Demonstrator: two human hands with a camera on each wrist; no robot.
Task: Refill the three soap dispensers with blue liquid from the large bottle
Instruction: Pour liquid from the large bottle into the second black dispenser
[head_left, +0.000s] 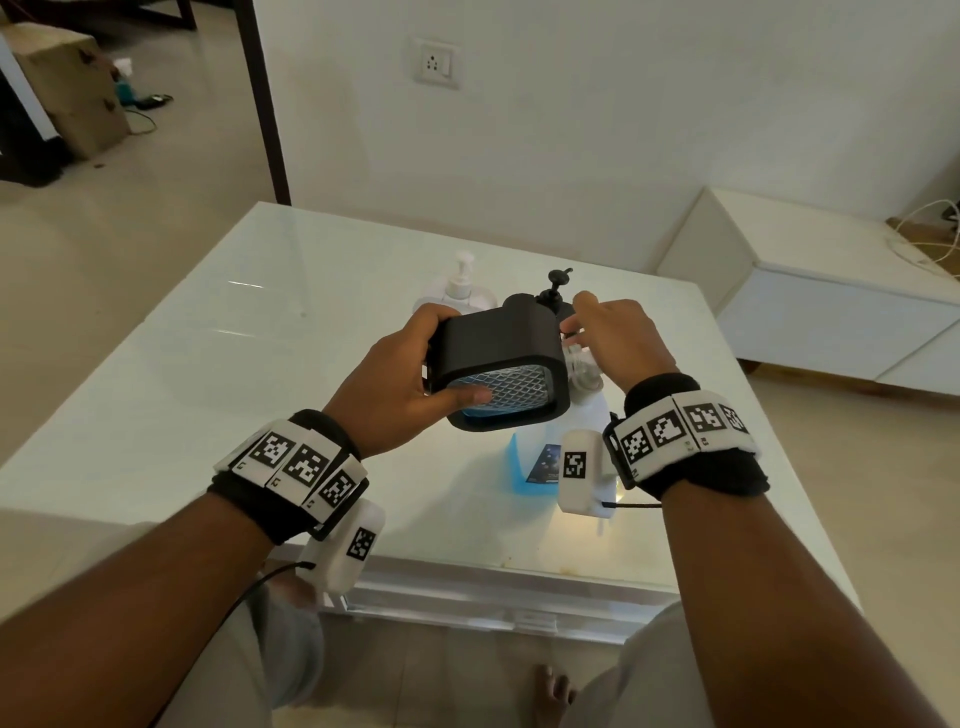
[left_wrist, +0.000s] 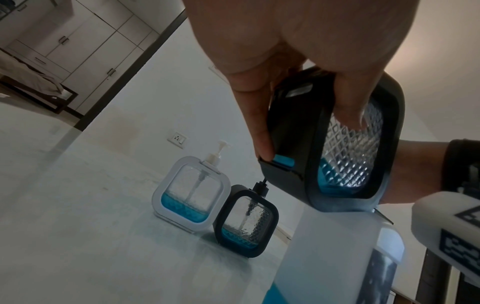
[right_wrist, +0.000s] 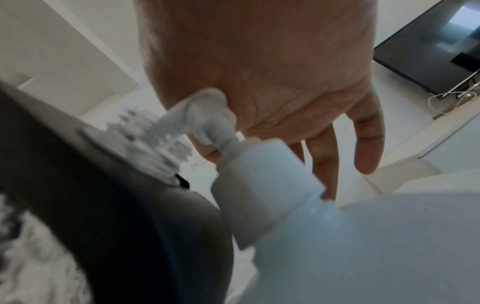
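Forearms with marker-printed wristbands fill the bottom of the head view; the squares carry black-and-white codes plus tiny characters too small to read.

Left hand (head_left: 410, 374) at frame centre grips a black dispenser (head_left: 501, 364) tipped on its side in the air, thumb across the diamond-patterned window, fingers curled round the far edge. Its pump is off; the clear threaded neck points right, toward the big bottle's pump head (right_wrist: 205, 117). In the left wrist view only a shallow pool of blue sits in its low corner, so it is barely filled.

Right hand (head_left: 613, 332), centre-right of the head view, rests palm-down on that pump head. In the right wrist view the fingers hang fairly straight past the pump; whether the thumb hooks it I cannot tell. Judged: set to pump liquid into the open neck.

Big bottle (head_left: 566, 447) stands on the white table (head_left: 208, 364) just below the held dispenser, blue liquid low in its base. It has a dark label; print not legible.

Upper centre of the head view: white dispenser (left_wrist: 192, 191) and second black dispenser (left_wrist: 246, 220), side by side, pumps on, each with a low band of blue.

Progress, as judged: all three dispensers look low; the first refill is under way, two remain. No brand is readable anywhere.
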